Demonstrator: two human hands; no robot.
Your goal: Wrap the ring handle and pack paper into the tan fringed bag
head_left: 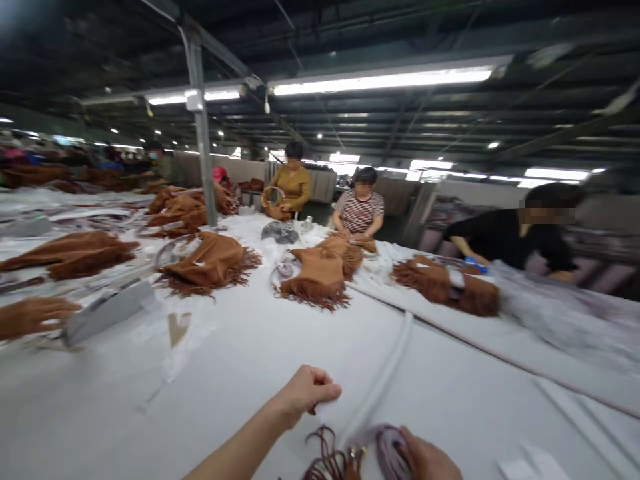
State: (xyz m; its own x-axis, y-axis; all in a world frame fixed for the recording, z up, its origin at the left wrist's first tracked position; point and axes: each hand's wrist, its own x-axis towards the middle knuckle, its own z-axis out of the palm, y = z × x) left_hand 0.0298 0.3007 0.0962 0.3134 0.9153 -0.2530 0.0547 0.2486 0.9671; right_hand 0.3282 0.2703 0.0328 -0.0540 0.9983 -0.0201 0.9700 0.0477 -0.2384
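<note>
My left hand (307,393) is closed in a pinch above the white table (240,380). A small white piece of paper (326,405) shows under its thumb and fingertips. At the bottom edge my right hand (431,459), partly cut off, curls round the side of a coiled strap (393,448) in pale purplish grey wrapping. Beside the coil lie dark brown fringe strands (327,448) and a brown piece with small gold-coloured metal fittings (356,456). The rest of that item runs out of view.
Brown fringed bags (317,273) lie across the table, another (213,260) farther left. A co-worker's hand (37,317) is by a grey box (110,310) at left. Several people stand across the table. Clear plastic (565,320) lies right; a metal post (203,133) rises behind.
</note>
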